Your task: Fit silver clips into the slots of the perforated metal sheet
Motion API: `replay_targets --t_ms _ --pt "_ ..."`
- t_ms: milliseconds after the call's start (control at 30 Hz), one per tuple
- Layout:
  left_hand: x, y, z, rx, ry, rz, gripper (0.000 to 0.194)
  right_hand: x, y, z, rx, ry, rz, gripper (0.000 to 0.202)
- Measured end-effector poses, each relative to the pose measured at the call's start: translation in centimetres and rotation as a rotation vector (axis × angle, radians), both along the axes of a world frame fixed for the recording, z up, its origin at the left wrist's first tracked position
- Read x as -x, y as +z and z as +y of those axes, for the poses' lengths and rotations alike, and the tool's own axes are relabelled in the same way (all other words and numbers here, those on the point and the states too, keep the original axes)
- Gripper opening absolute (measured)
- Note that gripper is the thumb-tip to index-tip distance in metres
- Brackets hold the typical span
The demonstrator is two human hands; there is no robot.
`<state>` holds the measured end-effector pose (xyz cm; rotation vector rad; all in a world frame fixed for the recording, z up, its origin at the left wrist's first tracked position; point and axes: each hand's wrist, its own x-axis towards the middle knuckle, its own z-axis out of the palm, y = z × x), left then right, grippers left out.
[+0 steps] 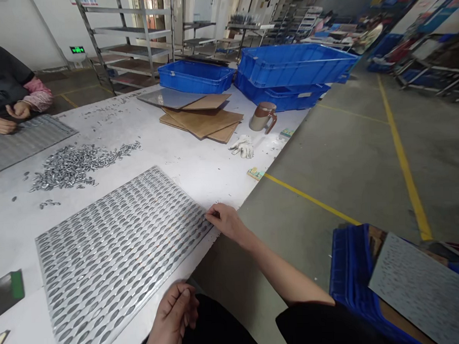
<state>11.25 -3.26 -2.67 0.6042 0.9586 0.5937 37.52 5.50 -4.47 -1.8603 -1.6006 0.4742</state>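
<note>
A flat tray (118, 248) with rows of dark, leaf-shaped pieces lies on the white table in front of me. At its right corner, my right hand (227, 224) has thumb and forefinger pinched together at the outermost pieces; whatever is between the fingertips is hidden. Below the tray's near edge, my left hand (175, 314) is curled closed over my lap, and I cannot see what its fingers enclose. Beyond the tray sits a loose pile of small grey metal pieces (75, 166), with a few strays nearer the tray.
Cardboard sheets (202, 123), a mug (262, 116), a white glove (243, 147) and blue crates (285, 65) stand toward the far end. Across the table, a person's hands (6, 118) are at another tray (26, 140). A crate stack (350, 270) with a speckled board stands at right.
</note>
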Motion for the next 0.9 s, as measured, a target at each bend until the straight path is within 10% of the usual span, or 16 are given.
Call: replay_targets --t_ms 900 --pt "0.0 0.4 0.3 0.029 0.005 -0.004 0.03 -0.6 2.6 2.5 0.309 0.13 -0.085 0.011"
